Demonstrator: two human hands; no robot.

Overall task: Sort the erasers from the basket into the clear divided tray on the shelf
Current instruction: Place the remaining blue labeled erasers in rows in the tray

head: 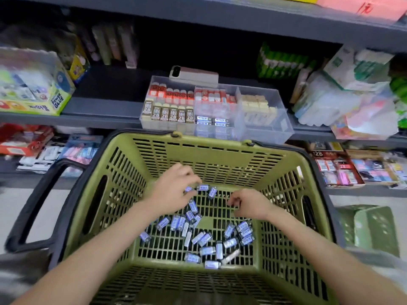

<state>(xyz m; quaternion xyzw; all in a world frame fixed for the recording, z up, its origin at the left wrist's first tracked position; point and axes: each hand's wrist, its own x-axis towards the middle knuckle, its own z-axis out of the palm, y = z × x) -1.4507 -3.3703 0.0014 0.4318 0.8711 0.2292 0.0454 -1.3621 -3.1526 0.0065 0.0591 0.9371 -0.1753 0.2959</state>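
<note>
Both hands are reaching inside the basket (220, 148): left hand (172, 191) is pinching blue erasers (202, 187) in curled fingers; right hand (250, 205) is curling its fingers, hold unclear.

Shows a green basket (220, 155) with black handles, set below the front edge of the shelf (105, 106). Contains loose blue-sleeved erasers (204, 238), scattered over the centre and near side of the basket floor. Places the left hand (174, 188) at the far centre of that floor, fingers curled on several erasers. Places the right hand (248, 205) near it, fingers curled downward; contents not discernible. Carries, at the shelf's front edge, a clear divided tray (279, 128) with erasers in rows.
</note>
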